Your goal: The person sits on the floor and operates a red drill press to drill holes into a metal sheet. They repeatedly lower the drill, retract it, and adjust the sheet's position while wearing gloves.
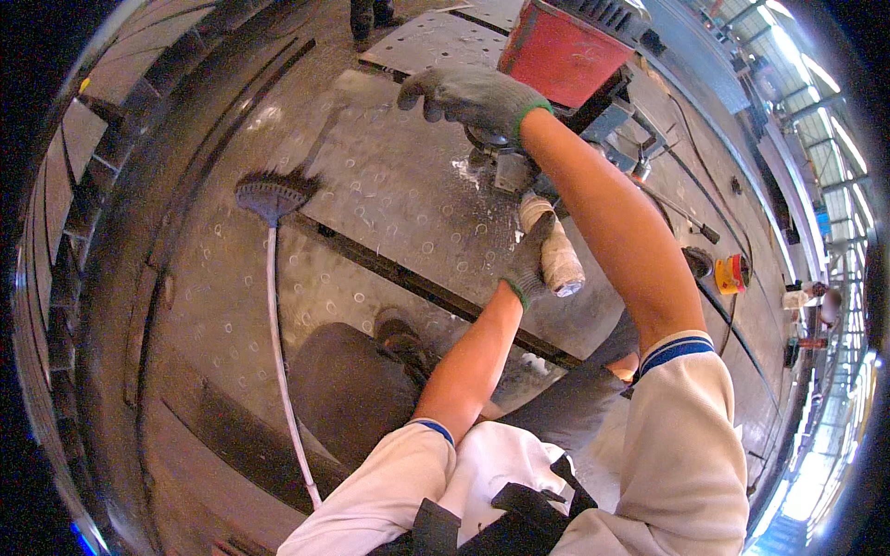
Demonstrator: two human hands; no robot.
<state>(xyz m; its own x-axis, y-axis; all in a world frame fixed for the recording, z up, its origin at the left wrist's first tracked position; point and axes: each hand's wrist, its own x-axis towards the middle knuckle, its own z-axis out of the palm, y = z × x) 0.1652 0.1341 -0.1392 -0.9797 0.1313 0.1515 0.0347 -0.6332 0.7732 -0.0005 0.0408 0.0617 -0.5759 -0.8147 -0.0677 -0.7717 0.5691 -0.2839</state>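
Note:
Both my hands wear grey gloves with green cuffs. My left hand (527, 261) is closed around the pale, wrapped body of an angle grinder (558, 255), its thumb lying along the side. The tool's metal head (512, 172) points away from me, close to the plate. Above and beyond that head is my right hand (477, 100), back upward, with its fingers stretched to the left and apart. A dark round part shows just under its palm; whether the palm touches it is hidden. Beneath lies a metal plate (389, 167) marked with small rings.
A long-handled broom (271, 199) lies at left, bristles on the plates. Dark gaps (371, 264) separate the plates. A red box-shaped machine (565, 56) stands beyond my right hand. Right of my arm are a red-yellow tub (731, 274) and a cable. Someone's feet (371, 23) show at the top.

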